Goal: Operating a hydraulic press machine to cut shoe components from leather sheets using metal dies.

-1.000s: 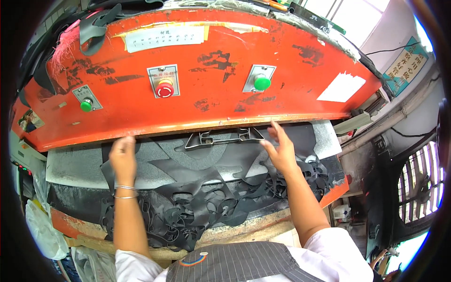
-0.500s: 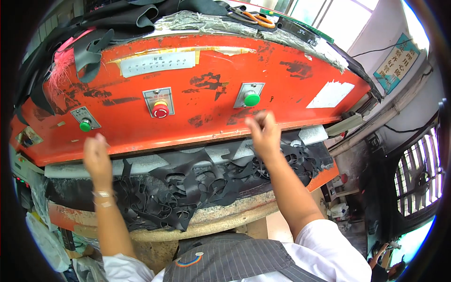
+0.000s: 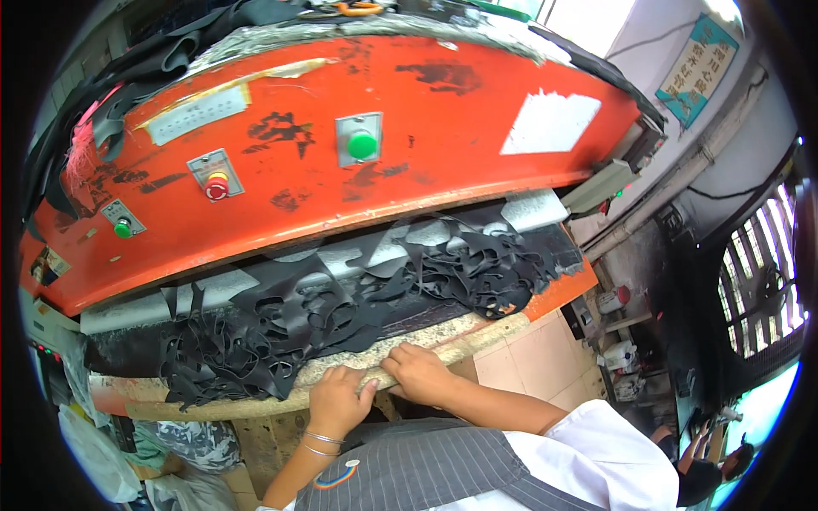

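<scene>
My left hand (image 3: 339, 400) and my right hand (image 3: 417, 375) are side by side at the front of the machine bed. Both have their fingers curled over a worn beige edge strip (image 3: 474, 341), thumbs toward each other. Just beyond them, a tangled heap of black leather-like offcuts (image 3: 247, 345) lies across the bed. A second part of that heap (image 3: 477, 271) is piled further right. Under and behind the scraps, a pale grey board (image 3: 535, 210) shows in places. The fingertips beneath the strip are hidden.
A large red machine beam (image 3: 443, 111) spans the far side, with two green buttons (image 3: 362, 145) and a red knob (image 3: 216, 186). Black sheets (image 3: 170, 55) and orange-handled scissors (image 3: 358, 8) lie on top. Plastic bags (image 3: 98, 451) stand at left; another person (image 3: 711, 464) is at lower right.
Both hands have come down from in front of the red beam to the bed's front edge and closed on it. The view has shifted, with the buttons now further left and higher.
</scene>
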`<state>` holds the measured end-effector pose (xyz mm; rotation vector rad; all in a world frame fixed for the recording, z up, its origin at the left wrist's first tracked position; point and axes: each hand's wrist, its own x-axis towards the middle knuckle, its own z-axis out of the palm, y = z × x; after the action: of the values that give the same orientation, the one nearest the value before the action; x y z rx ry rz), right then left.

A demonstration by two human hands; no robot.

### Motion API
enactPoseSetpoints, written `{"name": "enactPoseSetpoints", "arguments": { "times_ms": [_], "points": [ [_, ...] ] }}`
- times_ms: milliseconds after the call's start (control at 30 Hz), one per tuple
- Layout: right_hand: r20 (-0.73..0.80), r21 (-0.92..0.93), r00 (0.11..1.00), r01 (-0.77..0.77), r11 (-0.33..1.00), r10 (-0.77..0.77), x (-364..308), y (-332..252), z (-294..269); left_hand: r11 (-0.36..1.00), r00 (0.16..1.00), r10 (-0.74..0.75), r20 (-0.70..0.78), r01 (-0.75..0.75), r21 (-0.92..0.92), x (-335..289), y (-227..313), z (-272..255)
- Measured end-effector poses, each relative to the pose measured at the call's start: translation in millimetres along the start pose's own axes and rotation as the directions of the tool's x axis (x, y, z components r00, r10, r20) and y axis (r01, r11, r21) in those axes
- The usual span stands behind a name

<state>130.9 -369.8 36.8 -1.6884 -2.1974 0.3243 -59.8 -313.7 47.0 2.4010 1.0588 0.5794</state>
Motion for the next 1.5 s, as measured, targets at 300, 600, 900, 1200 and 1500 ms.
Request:
{"name": "enactPoseSetpoints", "arguments": {
  "times_ms": [300,600,900,1200,1500],
  "points": [
    [0.169,0.115,0.96,0.207,0.972,-0.224,20,36,-28,0.991,0.989,-0.117,0.086,0.111,0.07,42,9,-17],
    [-0.129,0.258,0.99,0.096,0.961,-0.064,163,183,-122,0.972,0.95,-0.219,-0.224,0.191,-0.139,233,-78,-72],
    [-0.183,-0.169,0.854,-0.515,0.84,0.486,146,397,-151,0.86,0.882,-0.465,-0.073,0.431,-0.275,336,-203,-38],
    [-0.453,-0.093,0.734,-0.603,0.792,0.506,73,418,-145,0.97,0.896,-0.242,-0.373,0.209,-0.126,313,-149,-14],
    [0.039,0.405,0.999,-0.005,0.914,-0.011,77,208,-158,0.949,0.799,-0.266,-0.538,0.12,-0.291,229,-136,-33]
  ]
}}
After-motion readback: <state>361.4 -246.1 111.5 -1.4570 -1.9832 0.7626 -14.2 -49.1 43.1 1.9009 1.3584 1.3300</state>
